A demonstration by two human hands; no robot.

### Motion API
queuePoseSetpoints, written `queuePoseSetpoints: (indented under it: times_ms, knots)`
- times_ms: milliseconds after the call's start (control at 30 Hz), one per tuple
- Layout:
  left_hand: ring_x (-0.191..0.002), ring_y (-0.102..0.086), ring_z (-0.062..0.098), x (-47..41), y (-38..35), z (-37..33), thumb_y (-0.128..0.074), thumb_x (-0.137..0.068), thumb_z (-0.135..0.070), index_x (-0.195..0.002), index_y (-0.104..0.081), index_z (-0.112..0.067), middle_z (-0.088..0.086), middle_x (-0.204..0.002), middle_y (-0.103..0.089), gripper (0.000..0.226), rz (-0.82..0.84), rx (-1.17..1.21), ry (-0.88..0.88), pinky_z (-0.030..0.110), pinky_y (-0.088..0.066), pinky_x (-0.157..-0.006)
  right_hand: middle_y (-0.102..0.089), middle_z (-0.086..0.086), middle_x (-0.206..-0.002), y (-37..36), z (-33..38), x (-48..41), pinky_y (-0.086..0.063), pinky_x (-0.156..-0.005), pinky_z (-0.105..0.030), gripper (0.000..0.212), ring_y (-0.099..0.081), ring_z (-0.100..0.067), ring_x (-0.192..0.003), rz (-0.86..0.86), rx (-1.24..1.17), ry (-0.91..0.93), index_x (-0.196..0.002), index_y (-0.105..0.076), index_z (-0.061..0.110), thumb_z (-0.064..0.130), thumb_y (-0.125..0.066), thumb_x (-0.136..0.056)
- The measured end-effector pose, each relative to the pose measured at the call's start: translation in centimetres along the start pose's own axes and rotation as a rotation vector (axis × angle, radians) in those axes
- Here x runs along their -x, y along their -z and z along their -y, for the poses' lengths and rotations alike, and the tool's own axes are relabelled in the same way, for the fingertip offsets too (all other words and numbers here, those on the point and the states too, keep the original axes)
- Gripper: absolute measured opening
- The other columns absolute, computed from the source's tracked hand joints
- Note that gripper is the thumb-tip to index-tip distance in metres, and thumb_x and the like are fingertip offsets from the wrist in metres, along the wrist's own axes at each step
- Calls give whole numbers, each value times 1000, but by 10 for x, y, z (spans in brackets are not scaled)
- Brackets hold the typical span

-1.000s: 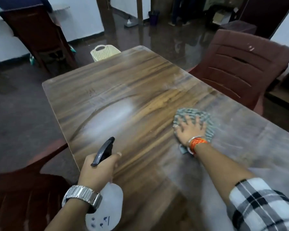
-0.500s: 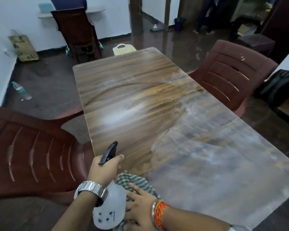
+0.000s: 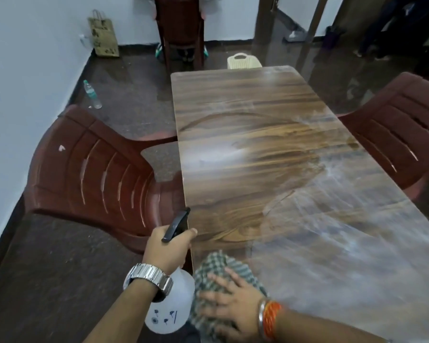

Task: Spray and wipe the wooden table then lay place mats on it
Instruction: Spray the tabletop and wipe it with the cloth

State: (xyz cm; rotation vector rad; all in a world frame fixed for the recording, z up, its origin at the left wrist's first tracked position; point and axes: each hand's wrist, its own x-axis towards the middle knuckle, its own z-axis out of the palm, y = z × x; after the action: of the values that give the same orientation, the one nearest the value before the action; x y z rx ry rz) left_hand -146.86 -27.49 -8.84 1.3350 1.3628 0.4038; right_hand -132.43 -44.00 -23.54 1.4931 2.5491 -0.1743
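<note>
Right hand: the right hand (image 3: pixel 229 303) lies flat on the checked cloth (image 3: pixel 216 266), fingers straight and spread, palm pressing it onto the near left corner of the wooden table (image 3: pixel 258 157). An orange thread band (image 3: pixel 270 320) and a metal bangle sit at the wrist.
Left hand: the left hand (image 3: pixel 167 246) is curled tight round the neck of the spray bottle (image 3: pixel 170 310), with a steel wristwatch (image 3: pixel 148 276) just behind it.
Spray bottle: it is held upright just off the table's left edge, right beside the cloth. The black trigger head pokes forward above the fist and the white body hangs below it.
Hard to make out: the bottle's neck is buried in the fist. I cannot tell whether the body touches the table edge. The small dark marks on it are too small to read (some sort of printed symbols). The cloth's near end runs under the palm and off the bottom of the view.
Table: hazy whitish streaks cover the near and right side. The middle shows darker, clearer grain.
Seats: the left chair (image 3: pixel 92 169) is drawn close against the table's left edge. The right chair (image 3: pixel 401 134) stands at the opposite side, cut off by the frame. The far chair (image 3: pixel 181 28) is by the back wall.
Floor: a water bottle (image 3: pixel 92 94) lies near the left wall. A paper bag (image 3: pixel 104 37) leans in the corner. A cream basket (image 3: pixel 243 61) peeks over the table's far end.
</note>
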Motion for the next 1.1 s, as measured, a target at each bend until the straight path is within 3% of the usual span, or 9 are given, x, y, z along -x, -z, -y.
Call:
queuePoseSetpoints:
  times_ms: [167,267,367,433,533,600,733,900,1100]
  knots:
    - [-48,-48,23,-3,8,15,-72,-69,-36,-61,-65,-9,5,-55,-60,29,6,20,29,34,-41,-56,-22,12,-157,18,-85,-54,-2,-113,-57,54,-2,-26,-146,-88,-232,-373,-147,-23,46,55,-29,-94]
    - [-49,-51,23,-3,6,24,-74,-74,-34,-67,-67,-1,3,-55,-62,34,7,-2,40,34,-42,-57,-14,15,-159,19,-135,-45,1,-116,-56,58,1,-27,-147,-76,-287,-665,-146,-17,51,62,-21,-89]
    - [-51,-49,22,0,0,29,-72,-68,-43,-63,-63,-11,6,-57,-58,33,8,-20,25,36,-41,-56,-5,17,-159,27,-141,-53,10,-113,-57,55,9,-29,-147,-55,-320,-850,-145,-9,55,62,-22,-92]
    - [-50,-49,22,2,-5,29,-71,-67,-43,-62,-62,-14,5,-56,-56,31,19,-48,14,35,-42,-55,-9,17,-159,28,-112,-61,11,-112,-61,56,7,-34,-146,-67,-284,-751,-145,-11,54,64,-23,-91]
    - [-48,-46,21,11,-15,27,-70,-73,-34,-56,-57,-16,2,-49,-50,28,77,-126,-8,32,-40,-53,-31,9,-154,27,-43,-43,-3,-109,-65,53,-9,-39,-145,-140,-246,-416,-142,-24,48,61,-29,-91]
    - [-47,-47,21,24,-20,29,-69,-71,-36,-56,-55,-14,-1,-47,-49,30,117,-178,7,30,-40,-53,-40,7,-148,26,-2,-23,-4,-107,-65,52,-15,-38,-143,-187,-234,-286,-141,-24,41,59,-34,-92]
    - [-47,-56,15,64,-18,45,-73,-77,-35,-63,-67,-9,-1,-51,-61,30,212,-265,49,23,-41,-48,-35,13,-150,13,59,18,-3,-112,-67,51,-7,-34,-143,-96,-171,-157,-140,-32,47,57,-41,-91]
    - [-39,-49,3,114,-19,71,-79,-78,-27,-55,-57,-19,-8,-43,-55,32,179,-323,95,18,-37,-42,-21,18,-156,-5,101,51,3,-110,-61,49,4,-34,-146,-65,-232,-62,-144,-28,47,55,-29,-96]
    - [-43,-49,10,172,-49,94,-77,-78,-28,-57,-61,-16,-4,-45,-55,29,5,-277,194,21,-38,-45,-25,16,-153,-9,114,84,-11,-112,-66,54,-10,-32,-144,-20,-143,97,-142,-31,44,56,-39,-89]
